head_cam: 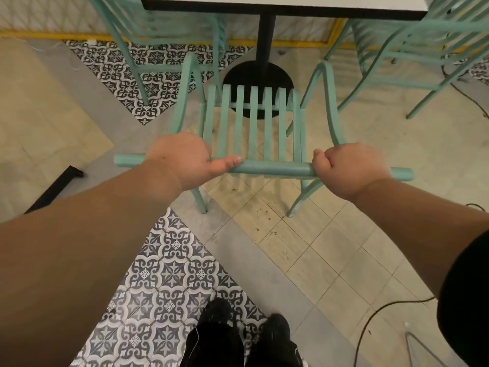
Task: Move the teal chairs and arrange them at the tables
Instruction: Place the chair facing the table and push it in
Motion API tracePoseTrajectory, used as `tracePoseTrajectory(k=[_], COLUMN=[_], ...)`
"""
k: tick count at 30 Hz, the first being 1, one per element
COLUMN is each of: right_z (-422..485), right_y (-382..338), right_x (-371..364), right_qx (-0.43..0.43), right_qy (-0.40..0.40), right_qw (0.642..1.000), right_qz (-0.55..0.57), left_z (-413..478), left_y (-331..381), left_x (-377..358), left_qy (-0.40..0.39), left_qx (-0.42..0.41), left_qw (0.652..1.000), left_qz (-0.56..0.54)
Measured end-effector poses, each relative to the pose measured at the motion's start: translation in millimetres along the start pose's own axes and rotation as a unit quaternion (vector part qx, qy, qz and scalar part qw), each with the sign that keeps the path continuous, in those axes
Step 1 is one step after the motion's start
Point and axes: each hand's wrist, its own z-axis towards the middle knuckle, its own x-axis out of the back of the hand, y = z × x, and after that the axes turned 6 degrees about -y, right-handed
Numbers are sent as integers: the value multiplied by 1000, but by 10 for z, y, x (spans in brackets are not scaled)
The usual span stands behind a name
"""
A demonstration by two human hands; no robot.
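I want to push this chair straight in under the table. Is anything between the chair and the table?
Mostly clear: both hands, left hand and right hand, grip the chair by its top rail. Ahead stands only the table and its black pedestal base, already at the seat's front edge.

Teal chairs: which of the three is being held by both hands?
The middle chair facing the table pedestal; left hand and right hand grip its top rail. The other two stand untouched.

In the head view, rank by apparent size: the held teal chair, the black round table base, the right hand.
1. held teal chair
2. black round table base, partly hidden by the chair's slats
3. right hand, nearer the camera, so it looks larger than it is
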Motion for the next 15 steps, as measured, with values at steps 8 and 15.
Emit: tracePoseTrajectory(k=[8,15], right_z=[185,395], right_y=[80,122], right_x=[52,118], right_qx=[2,-6], right_qy=[12,21], right_qw=[1000,1000], right_qz=[3,-6], left_z=[217,445], left_y=[2,-57], left_x=[78,120], left_qy=[8,20], left_qx=[-7,-17], left_qw=[1000,1000], left_qz=[-9,-9])
